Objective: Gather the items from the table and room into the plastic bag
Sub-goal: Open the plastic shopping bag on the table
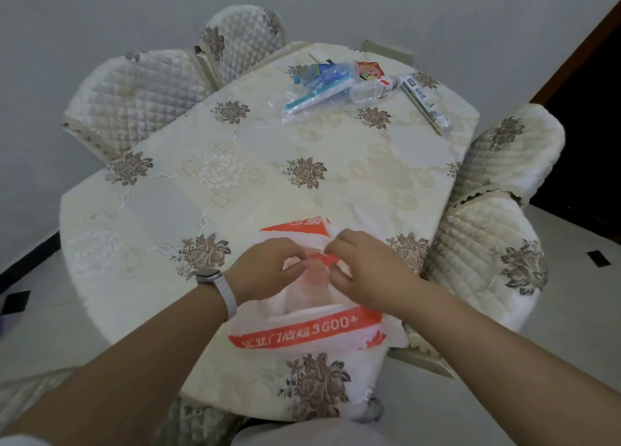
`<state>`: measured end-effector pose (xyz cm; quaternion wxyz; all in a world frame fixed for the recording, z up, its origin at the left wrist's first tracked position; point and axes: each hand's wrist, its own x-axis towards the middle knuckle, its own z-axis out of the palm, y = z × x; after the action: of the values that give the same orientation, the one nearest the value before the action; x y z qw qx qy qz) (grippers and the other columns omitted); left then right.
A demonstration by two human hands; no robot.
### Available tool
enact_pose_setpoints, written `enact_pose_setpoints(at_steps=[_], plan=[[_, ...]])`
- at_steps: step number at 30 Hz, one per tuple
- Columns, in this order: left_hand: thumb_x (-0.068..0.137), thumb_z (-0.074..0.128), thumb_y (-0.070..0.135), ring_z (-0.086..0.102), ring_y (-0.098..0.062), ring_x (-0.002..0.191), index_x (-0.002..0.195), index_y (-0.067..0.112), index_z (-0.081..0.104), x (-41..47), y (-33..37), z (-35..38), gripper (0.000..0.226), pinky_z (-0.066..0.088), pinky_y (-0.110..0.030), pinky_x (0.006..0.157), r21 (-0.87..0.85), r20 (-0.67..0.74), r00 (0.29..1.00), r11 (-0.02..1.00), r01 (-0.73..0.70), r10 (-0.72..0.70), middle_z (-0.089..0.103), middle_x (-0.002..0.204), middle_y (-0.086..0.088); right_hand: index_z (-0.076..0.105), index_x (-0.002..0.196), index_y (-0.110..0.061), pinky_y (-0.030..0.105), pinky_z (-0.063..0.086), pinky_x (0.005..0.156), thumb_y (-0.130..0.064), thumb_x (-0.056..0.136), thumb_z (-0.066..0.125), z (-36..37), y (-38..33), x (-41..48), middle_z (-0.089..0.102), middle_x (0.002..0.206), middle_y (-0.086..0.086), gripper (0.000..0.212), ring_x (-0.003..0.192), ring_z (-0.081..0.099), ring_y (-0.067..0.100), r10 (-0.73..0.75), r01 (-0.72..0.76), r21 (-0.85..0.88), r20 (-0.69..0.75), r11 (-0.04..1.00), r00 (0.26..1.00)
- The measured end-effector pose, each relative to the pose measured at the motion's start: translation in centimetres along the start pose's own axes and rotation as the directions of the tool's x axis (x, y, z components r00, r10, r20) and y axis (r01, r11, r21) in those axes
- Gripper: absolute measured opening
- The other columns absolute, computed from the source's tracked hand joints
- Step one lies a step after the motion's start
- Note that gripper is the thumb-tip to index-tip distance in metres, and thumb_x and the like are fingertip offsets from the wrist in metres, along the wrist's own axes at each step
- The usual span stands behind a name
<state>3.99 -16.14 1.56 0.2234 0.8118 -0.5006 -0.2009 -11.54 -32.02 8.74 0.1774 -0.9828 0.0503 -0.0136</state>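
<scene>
A white plastic bag with orange printed bands [302, 331] is laid flat on the near edge of the round counter covered by a cream floral cloth [168, 193]. It is pinched near its middle by both hands: the film is held between the curled fingers [290, 252] and thumb of the left hand [268, 264], which bears a grey wristwatch [208, 274], and it is nipped likewise by the right hand [363, 264], just beside it. Whether the mouth has been parted cannot be told.

The things to be gathered are grouped at the far side, well apart from both hands and slightly to the right: a teal toothbrush in a clear sleeve [312, 101], a blue-labelled plastic bottle [322, 70], a crumpled clear bottle [366, 90], a small red packet [369, 69] and a long white and green carton [425, 104]. The carton's long axis runs from far-left to near-right. The group is judged to be nearer the right hand, so a long forward reach would be needed once the bag is opened
</scene>
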Motion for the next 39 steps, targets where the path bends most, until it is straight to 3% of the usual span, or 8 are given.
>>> enact_pose_setpoints(at_steps=[3, 6, 11, 15, 22, 31, 36, 39], plan=[[0.083, 0.041, 0.05, 0.057, -0.013, 0.093, 0.103, 0.021, 0.066, 0.8, -1.3, 1.2, 0.044, 0.049, -0.039, 0.085, -0.057, -0.062, 0.998, 0.998, 0.007, -0.01, 0.067, 0.104, 0.005, 0.066, 0.092, -0.007, 0.042, 0.05, 0.062, -0.019, 0.084, 0.046, 3.7, -0.6, 3.7, 0.059, 0.088, 0.008, 0.025, 0.08, 0.057, 0.029, -0.155, 0.157, -0.017, 0.079, 0.987, 0.985], [0.081, 0.042, 0.044, 0.059, -0.022, 0.106, 0.111, 0.015, 0.066, 0.8, -3.2, 2.4, 0.048, 0.049, -0.043, 0.09, -0.045, -0.079, 0.995, 0.998, 0.051, -0.055, 0.065, 0.115, -0.003, 0.066, 0.104, -0.009, 0.044, 0.049, 0.078, -0.01, 0.088, 0.052, 6.3, -0.3, 6.0, 0.061, 0.106, 0.01, 0.021, 0.095, 0.057, 0.031, -0.192, 0.218, -0.107, 0.211, 0.97, 0.958], [0.084, 0.06, 0.048, 0.039, -0.033, 0.138, 0.14, 0.018, 0.051, 1.0, -7.0, 4.2, 0.064, 0.035, -0.048, 0.109, 0.266, -0.02, 0.988, 0.952, 0.151, -0.151, 0.043, 0.149, -0.014, 0.051, 0.133, -0.013, 0.05, 0.029, 0.108, -0.021, 0.084, 0.057, 8.0, 4.5, 6.4, 0.042, 0.143, 0.015, 0.05, 0.131, 0.038, 0.036, 0.03, 0.137, -0.487, 0.319, 0.863, 0.947], [0.085, 0.06, 0.058, 0.034, -0.031, 0.14, 0.144, 0.019, 0.043, 1.6, -8.9, 4.9, 0.072, 0.032, -0.047, 0.11, 0.319, 0.03, 0.982, 0.933, 0.168, -0.188, 0.038, 0.153, -0.012, 0.047, 0.138, -0.012, 0.048, 0.033, 0.106, -0.023, 0.076, 0.062, 8.7, 7.5, 5.8, 0.043, 0.143, 0.018, 0.065, 0.132, 0.039, 0.038, 0.177, 0.02, -0.531, 0.318, 0.847, 0.931], [0.072, 0.076, 0.032, 0.062, -0.037, 0.105, 0.102, 0.01, 0.066, 1.8, -10.6, 5.2, 0.039, 0.053, -0.045, 0.081, 0.367, 0.06, 0.987, 0.923, 0.115, -0.147, 0.064, 0.115, -0.015, 0.036, 0.136, -0.018, 0.039, 0.044, 0.084, -0.02, 0.086, 0.052, 9.0, 11.6, 3.0, 0.049, 0.123, 0.01, 0.052, 0.111, 0.052, 0.031, 0.425, -0.261, -0.493, 0.255, 0.83, 0.868], [0.065, 0.041, 0.024, 0.063, -0.037, 0.085, 0.073, 0.009, 0.057, -0.9, -11.7, 3.4, 0.023, 0.053, -0.043, 0.069, 0.41, -0.055, 0.998, 0.911, 0.049, -0.029, 0.065, 0.097, -0.017, 0.048, 0.103, -0.017, 0.034, 0.045, 0.072, -0.02, 0.087, 0.049, 7.6, 15.9, -0.9, 0.061, 0.11, 0.009, 0.016, 0.098, 0.061, 0.03, 0.687, -0.63, -0.278, 0.242, 0.725, 0.685], [0.074, 0.055, 0.039, 0.061, -0.035, 0.093, 0.099, 0.012, 0.06, -0.9, -10.1, 2.8, 0.037, 0.052, -0.045, 0.075, 0.393, -0.21, 0.975, 0.919, 0.022, 0.066, 0.061, 0.107, -0.012, 0.056, 0.123, -0.013, 0.041, 0.049, 0.085, -0.041, 0.084, 0.061, 8.4, 14.1, -0.9, 0.055, 0.117, 0.01, 0.048, 0.108, 0.054, 0.031, 0.529, -0.509, -0.19, 0.071, 0.839, 0.846], [0.074, 0.069, 0.047, 0.055, -0.037, 0.117, 0.125, 0.014, 0.054, 0.8, -9.3, 3.0, 0.063, 0.05, -0.051, 0.091, 0.397, -0.198, 0.98, 0.917, 0.045, 0.038, 0.055, 0.132, -0.017, 0.056, 0.128, -0.01, 0.043, 0.046, 0.091, -0.04, 0.081, 0.065, 8.5, 13.3, -0.1, 0.055, 0.122, 0.011, 0.057, 0.111, 0.053, 0.031, 0.415, -0.409, -0.132, 0.017, 0.903, 0.91]])
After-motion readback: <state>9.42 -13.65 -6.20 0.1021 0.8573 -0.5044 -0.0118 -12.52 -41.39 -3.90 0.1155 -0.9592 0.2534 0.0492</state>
